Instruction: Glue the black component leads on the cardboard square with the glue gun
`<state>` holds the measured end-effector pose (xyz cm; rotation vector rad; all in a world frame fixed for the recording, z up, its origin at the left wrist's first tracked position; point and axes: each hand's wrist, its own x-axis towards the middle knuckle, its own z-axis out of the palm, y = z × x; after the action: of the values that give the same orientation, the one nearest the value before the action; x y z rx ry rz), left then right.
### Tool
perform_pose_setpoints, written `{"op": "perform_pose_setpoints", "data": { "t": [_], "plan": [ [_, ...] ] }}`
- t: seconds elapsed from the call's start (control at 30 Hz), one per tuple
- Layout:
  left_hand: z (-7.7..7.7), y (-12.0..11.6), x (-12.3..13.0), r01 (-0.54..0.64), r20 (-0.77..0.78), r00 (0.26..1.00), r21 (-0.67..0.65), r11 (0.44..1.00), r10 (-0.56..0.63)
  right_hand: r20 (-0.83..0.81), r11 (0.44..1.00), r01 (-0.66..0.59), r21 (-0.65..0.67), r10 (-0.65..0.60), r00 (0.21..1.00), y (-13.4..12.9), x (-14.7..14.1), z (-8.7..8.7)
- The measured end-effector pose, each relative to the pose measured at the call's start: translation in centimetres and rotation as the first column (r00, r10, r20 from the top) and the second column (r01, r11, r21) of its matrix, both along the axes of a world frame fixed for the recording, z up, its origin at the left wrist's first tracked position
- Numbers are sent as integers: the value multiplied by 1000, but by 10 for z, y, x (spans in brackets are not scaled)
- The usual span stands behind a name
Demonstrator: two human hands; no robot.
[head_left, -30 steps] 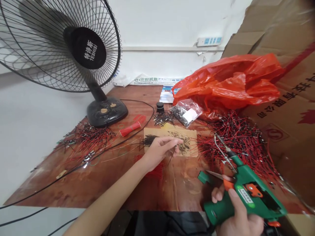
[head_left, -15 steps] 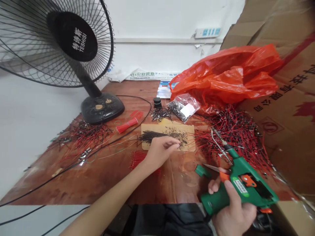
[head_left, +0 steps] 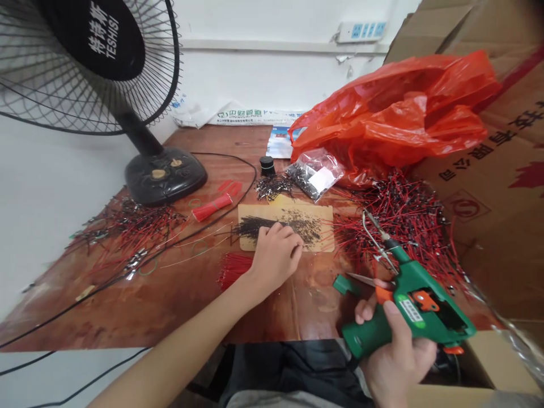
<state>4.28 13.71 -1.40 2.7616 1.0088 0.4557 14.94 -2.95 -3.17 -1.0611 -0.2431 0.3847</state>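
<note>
Left hand: held palm-down over the near edge of the tan card; fingers curled and drawn together. Whether a wire is pinched by them cannot be told.
Right hand: clamped round the grip of the green soldering gun; the index finger is laid by its orange trigger.
Soldering gun: held at the right, above the near edge of the bench; its metal tip is pointed up and away, towards the right wire heap. Contact with the heap cannot be told.
Tan card: laid flat mid-bench, partly covered by the left hand; black wires are bunched on its left part, small dark bits scattered over its right.
Near left wrist: red wires are laid just in front of the card.
Beyond card: a black spool is stood upright; a clear bag of dark parts is set to its right, near an orange-red plastic bag.
Left side: a tied red bundle is laid near a black fan; more red and black wires are strewn before its base.
</note>
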Motion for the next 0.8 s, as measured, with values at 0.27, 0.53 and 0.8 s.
{"op": "perform_pose_setpoints", "data": {
  "t": [0.27, 0.53, 0.8],
  "plan": [
    [-2, 0, 1, -22, -7, 1000, -32, 999, 22, -133, 973, -225, -49, 217, 967, -6, 11, -6],
    [0, 3, -1, -29, 11, 1000, -35, 999, 29, -341, 906, -423, 14, 402, 850, -7, 29, -5],
    [3, 6, -3, -41, 7, 999, -36, 999, 41, -380, 883, -470, 17, 440, 813, -10, 33, -9]
  ]
}}
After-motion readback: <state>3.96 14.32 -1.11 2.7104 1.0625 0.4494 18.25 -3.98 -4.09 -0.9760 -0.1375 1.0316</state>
